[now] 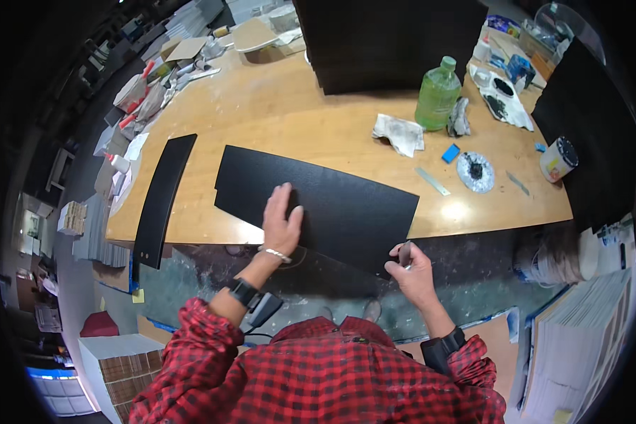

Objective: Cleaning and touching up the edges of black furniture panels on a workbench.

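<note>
Your left grip (281,225) is spread flat, palm down, on the black panel (346,205), clasping nothing. Your right grip (414,274) pinches a small grey-brown piece (404,254) by the panel's near right corner. The panel lies aslant on the counter (261,106), overhanging its front edge; beyond stand a blue block (451,153) and a green bottle (438,99).

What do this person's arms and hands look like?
Both hands are bare. The left hand has a pale bracelet at its wrist, then a black strap with a grey unit. Beyond the right hand sits a black cuff. The sleeves are red-and-black checked.
</note>
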A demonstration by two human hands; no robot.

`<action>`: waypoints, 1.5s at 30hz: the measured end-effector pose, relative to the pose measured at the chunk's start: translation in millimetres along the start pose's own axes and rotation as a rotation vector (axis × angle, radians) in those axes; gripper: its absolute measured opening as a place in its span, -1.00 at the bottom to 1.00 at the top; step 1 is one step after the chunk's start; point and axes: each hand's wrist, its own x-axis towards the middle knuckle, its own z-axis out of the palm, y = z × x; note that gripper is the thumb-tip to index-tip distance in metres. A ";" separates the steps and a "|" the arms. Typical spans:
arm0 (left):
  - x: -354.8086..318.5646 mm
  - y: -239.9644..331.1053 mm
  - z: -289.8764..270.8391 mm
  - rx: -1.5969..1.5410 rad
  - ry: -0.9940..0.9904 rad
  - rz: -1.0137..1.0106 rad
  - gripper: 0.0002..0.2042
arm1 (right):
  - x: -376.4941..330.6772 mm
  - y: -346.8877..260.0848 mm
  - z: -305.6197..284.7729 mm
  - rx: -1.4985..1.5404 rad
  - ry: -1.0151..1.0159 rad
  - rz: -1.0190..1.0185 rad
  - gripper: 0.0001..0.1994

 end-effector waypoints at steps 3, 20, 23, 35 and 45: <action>2.7 -7.2 -22.5 0.035 -0.024 -0.018 -0.50 | 15.2 -18.9 -14.5 -0.021 0.006 -0.083 -0.82; 60.2 15.1 -58.0 0.538 -0.162 0.319 -0.79 | 79.9 50.4 -112.1 -0.434 -0.017 -0.603 -0.77; 18.2 6.7 -36.0 0.482 -0.118 0.311 -0.69 | 66.1 28.9 -135.5 -0.704 0.182 -0.366 -0.80; -50.9 -21.3 -34.3 0.395 -0.322 -0.055 -0.44 | 120.0 33.3 -143.3 -0.626 -0.093 -0.305 -0.75; -42.5 -98.9 -102.3 0.439 -0.108 -0.528 -0.61 | 132.4 25.2 -173.7 -0.879 0.065 -0.338 -0.61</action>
